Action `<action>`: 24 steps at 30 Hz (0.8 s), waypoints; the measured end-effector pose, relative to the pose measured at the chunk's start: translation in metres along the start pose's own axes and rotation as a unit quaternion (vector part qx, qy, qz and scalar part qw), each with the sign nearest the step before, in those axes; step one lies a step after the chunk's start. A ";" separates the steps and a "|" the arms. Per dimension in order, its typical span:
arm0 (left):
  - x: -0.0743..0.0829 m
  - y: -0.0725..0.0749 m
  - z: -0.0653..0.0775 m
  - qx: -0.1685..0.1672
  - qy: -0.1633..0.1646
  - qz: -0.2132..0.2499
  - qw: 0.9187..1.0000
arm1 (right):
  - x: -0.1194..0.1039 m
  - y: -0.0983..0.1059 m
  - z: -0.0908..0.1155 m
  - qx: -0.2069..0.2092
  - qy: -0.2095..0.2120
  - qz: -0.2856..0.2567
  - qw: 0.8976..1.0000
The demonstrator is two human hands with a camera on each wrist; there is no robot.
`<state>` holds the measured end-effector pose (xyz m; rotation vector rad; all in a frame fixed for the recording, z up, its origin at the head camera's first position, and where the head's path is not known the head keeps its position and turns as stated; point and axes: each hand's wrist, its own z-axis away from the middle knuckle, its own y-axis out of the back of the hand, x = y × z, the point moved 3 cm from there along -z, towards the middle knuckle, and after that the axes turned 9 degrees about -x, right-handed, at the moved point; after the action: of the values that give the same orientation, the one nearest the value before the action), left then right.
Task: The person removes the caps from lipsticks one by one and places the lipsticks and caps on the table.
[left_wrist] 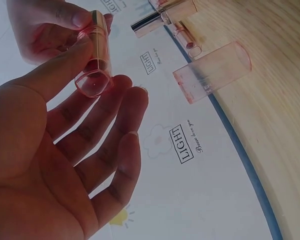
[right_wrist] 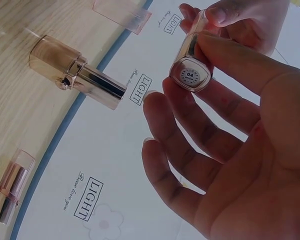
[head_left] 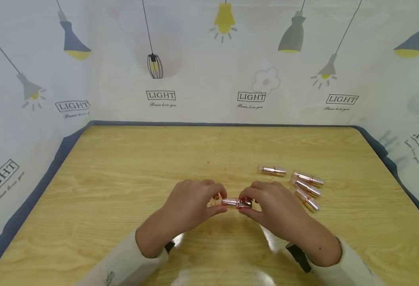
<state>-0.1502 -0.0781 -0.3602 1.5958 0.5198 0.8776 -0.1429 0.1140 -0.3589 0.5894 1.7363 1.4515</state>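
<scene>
Between the two hands is a lipstick with a shiny rose-gold tube and a clear pinkish cap end. My left hand pinches it near the clear end with thumb and forefinger. At the opposite end my right hand grips the base between thumb and fingers. A round label reading "04" shows on that base in the right wrist view. The other fingers of both hands are loosely bent. A separate clear pink cap lies on the table in the left wrist view. Another lipstick lies near my right hand.
To the right on the wooden table lie several more lipsticks: one apart, others grouped, including the nearest one. A white lamp-patterned sheet stands behind and at both sides of the table.
</scene>
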 end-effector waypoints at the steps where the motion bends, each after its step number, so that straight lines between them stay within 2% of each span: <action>1: 0.000 0.001 0.000 0.000 0.000 -0.001 1.000 | 0.000 0.001 0.000 0.000 0.000 0.001 1.000; 9: -0.004 0.004 0.002 -0.016 0.026 -0.012 0.999 | 0.003 0.004 -0.002 -0.020 -0.007 0.007 1.000; 18: -0.008 0.007 0.002 -0.012 0.036 -0.026 0.999 | 0.006 0.004 -0.004 -0.024 -0.017 0.036 0.999; 24: -0.011 0.007 0.003 -0.012 0.038 -0.036 0.999 | 0.012 0.002 0.001 -0.019 -0.023 0.014 0.999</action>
<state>-0.1554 -0.0896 -0.3566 1.5167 0.6149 0.8889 -0.1494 0.1246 -0.3598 0.6228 1.6674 1.4764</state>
